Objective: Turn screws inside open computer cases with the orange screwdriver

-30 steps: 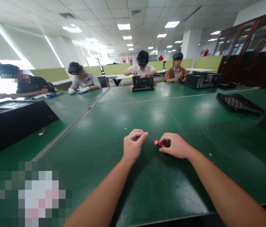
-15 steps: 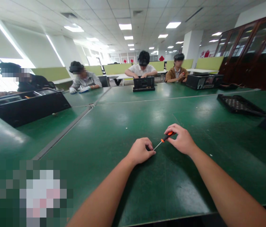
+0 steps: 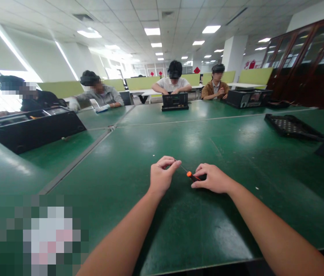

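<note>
Far left: black box-shaped case (image 3: 43,132) on glossy green counter (image 3: 115,191) | Centre: left hand (image 3: 162,176), grip pinching the shaft end of a thin-shafted screwdriver with black-and-orange handle (image 3: 189,174), presumably steadying it; tool spans both hands over counter | Right of it: right hand (image 3: 215,178), grip closed around handle, likely for control

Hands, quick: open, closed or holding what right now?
Left hand: closed, pinching the screwdriver by its shaft.
Right hand: closed, holding the same screwdriver by its handle.
</note>
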Available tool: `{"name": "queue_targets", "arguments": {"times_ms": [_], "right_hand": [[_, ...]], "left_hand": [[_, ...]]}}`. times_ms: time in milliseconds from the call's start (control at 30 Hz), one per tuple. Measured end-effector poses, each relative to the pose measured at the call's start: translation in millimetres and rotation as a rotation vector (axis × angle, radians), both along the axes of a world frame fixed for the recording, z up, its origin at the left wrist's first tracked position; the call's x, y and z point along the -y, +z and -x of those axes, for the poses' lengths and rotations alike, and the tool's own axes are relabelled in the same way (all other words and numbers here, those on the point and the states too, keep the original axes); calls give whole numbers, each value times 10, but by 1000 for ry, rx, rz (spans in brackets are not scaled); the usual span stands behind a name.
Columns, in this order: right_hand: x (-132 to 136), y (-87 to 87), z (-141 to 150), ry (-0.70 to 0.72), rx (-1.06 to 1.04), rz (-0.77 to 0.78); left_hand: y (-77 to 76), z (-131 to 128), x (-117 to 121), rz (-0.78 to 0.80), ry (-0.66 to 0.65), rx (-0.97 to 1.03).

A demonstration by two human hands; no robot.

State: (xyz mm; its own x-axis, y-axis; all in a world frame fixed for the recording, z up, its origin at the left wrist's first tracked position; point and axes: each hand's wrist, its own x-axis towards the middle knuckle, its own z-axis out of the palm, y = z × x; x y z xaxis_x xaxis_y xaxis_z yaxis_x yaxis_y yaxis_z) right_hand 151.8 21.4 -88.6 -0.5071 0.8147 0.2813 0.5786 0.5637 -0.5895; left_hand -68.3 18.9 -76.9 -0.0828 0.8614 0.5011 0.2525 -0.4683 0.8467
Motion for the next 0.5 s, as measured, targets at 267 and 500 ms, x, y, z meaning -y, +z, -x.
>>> {"name": "queue_targets", "arguments": {"times_ms": [267, 500], "right_hand": [[14, 64, 1, -91, -52, -107], [-37, 96, -149, -205, -300, -248]], "left_hand": [[4, -19, 21, -55, 25, 51], [-30, 192, -112, 40, -178, -336]]}}
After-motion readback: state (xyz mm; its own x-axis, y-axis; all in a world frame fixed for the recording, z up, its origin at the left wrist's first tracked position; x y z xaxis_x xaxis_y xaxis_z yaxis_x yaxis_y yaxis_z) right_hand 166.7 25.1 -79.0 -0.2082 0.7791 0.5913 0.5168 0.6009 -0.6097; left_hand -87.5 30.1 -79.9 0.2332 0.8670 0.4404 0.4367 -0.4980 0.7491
